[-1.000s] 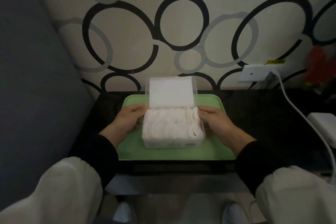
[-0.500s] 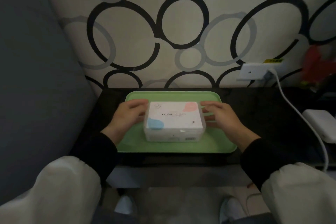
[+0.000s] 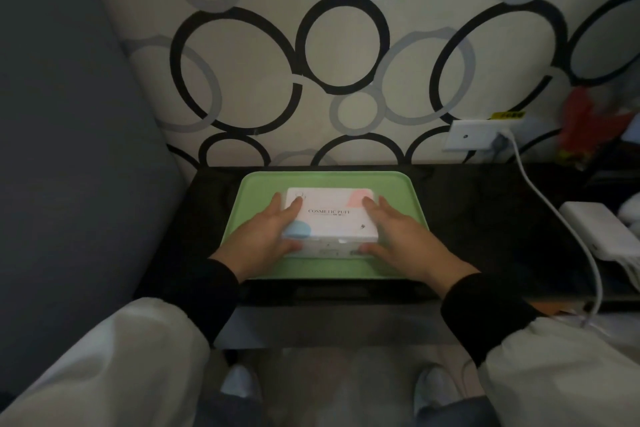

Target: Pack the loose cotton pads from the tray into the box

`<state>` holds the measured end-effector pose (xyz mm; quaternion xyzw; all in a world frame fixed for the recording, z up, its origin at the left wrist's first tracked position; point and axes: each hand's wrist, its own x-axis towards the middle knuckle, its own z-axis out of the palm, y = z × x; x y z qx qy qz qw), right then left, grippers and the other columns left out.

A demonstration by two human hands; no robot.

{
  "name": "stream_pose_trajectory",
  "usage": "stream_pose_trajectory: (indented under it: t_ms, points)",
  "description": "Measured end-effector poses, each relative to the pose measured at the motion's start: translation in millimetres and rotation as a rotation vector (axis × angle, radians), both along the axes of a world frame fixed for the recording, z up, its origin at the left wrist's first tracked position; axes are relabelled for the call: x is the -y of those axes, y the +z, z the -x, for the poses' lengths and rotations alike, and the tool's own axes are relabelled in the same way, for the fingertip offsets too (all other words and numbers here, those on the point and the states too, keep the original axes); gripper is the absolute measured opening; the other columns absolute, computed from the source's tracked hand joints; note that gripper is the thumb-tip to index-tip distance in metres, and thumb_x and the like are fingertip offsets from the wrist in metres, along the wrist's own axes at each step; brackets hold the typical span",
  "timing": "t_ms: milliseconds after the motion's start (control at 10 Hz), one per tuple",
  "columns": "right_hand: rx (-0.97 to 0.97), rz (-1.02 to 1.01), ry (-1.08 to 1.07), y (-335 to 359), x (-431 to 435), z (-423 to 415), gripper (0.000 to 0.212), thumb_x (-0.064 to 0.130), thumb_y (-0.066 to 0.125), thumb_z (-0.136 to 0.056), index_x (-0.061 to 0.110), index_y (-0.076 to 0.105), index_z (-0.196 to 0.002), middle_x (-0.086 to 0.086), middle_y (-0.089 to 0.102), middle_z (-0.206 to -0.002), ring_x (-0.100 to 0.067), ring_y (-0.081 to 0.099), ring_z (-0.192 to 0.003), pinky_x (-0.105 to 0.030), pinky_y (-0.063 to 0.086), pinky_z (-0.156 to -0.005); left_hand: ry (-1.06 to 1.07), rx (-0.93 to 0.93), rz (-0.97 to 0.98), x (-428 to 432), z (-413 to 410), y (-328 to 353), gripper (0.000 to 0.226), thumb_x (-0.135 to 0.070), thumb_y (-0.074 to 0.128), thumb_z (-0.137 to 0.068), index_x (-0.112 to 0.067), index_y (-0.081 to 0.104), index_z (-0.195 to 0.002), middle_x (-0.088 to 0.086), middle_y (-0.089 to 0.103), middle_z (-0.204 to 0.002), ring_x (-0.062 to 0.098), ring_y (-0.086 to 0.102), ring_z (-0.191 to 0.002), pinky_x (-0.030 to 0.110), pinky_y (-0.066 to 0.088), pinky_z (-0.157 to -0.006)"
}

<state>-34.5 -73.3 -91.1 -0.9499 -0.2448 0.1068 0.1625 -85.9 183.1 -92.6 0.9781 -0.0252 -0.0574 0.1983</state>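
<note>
- Head view, for anyone checking: the box was seen sitting in the middle of the green tray, with its printed lid down flat. The tray was parked on the dark table, right up against the patterned wall.
- The box's long side was laid left-to-right across the person, so one short end was offered to each hand. It was framed pretty much dead centre between them, and neither hand could be called nearer.
- The left hand was flattened over the left end of the lid. Its fingers were straight, a bit spread and pointed toward the wall, and the thumb was laid along the front of the box. Nothing was pinched or wrapped.
- The right hand was mirrored on the right end, with the same flat, spread pose and the thumb low on the front.
- No loose cotton pads could be spotted on the bare parts of the tray. Anything inside was hidden by the lid, so the packing was judged to be basically done.
- If a last press was needed, it would best be given straight down from both ends evenly. A light box like that could probably be skidded sideways by a lopsided push.
</note>
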Motion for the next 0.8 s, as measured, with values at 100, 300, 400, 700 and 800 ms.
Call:
stream_pose_trajectory:
  t_ms: [100, 300, 400, 700, 800]
  points:
    - [0.021, 0.06, -0.012, -0.3, -2.0, -3.4, 0.084, 0.047, 0.053, -0.097, 0.03, -0.003, -0.157, -0.008, -0.002, -0.166, -0.034, 0.039, -0.139, -0.046, 0.037, -0.112, -0.016, 0.01, -0.099, 2.6, -2.5, -3.4, 0.077, -0.04, 0.049, -0.102, -0.031, -0.003, -0.158, 0.008, -0.011, -0.166, 0.03, 0.042, -0.138, 0.035, 0.036, -0.113]
    - [0.016, 0.073, -0.034, -8.5, -9.6, -14.3, 0.079, 0.038, 0.043, -0.102, 0.027, -0.014, -0.155, -0.01, -0.013, -0.165, -0.034, 0.057, -0.119, -0.046, 0.049, -0.099, 0.002, 0.031, -0.192, 11.7, -9.4, -10.3, 0.08, -0.046, 0.041, -0.102, -0.026, -0.014, -0.157, 0.012, -0.024, -0.163, 0.027, 0.057, -0.116, 0.032, 0.048, -0.094]
    - [-0.016, 0.024, -0.049, -10.6, -13.4, -15.0, 0.085, 0.041, 0.045, -0.101, 0.025, -0.019, -0.154, -0.007, -0.021, -0.163, -0.03, 0.057, -0.12, -0.043, 0.049, -0.099, 0.005, 0.028, -0.167, 12.7, -13.5, -11.9, 0.095, -0.045, 0.054, -0.096, -0.027, -0.017, -0.156, 0.008, -0.028, -0.162, 0.029, 0.049, -0.13, 0.033, 0.046, -0.101]
    - [0.065, 0.098, -0.114, -11.2, -25.2, -18.7, 0.101, 0.056, 0.056, -0.088, 0.026, -0.013, -0.156, -0.011, -0.01, -0.165, -0.037, 0.022, -0.145, -0.051, 0.034, -0.113, 0.09, 0.026, -0.035, 10.7, -28.3, -9.0, 0.101, -0.051, 0.063, -0.087, -0.034, -0.008, -0.157, 0.003, -0.015, -0.166, 0.025, 0.012, -0.152, 0.04, 0.029, -0.117]
    - [0.148, 0.108, -0.165, -3.3, -26.9, -12.7, 0.1, 0.063, 0.053, -0.084, 0.023, -0.003, -0.156, -0.013, -0.001, -0.164, -0.038, 0.019, -0.145, -0.052, 0.029, -0.116, 0.121, 0.02, -0.04, 13.0, -25.5, 0.3, 0.1, -0.055, 0.062, -0.086, -0.03, -0.004, -0.158, 0.004, -0.005, -0.167, 0.024, 0.011, -0.152, 0.041, 0.026, -0.119]
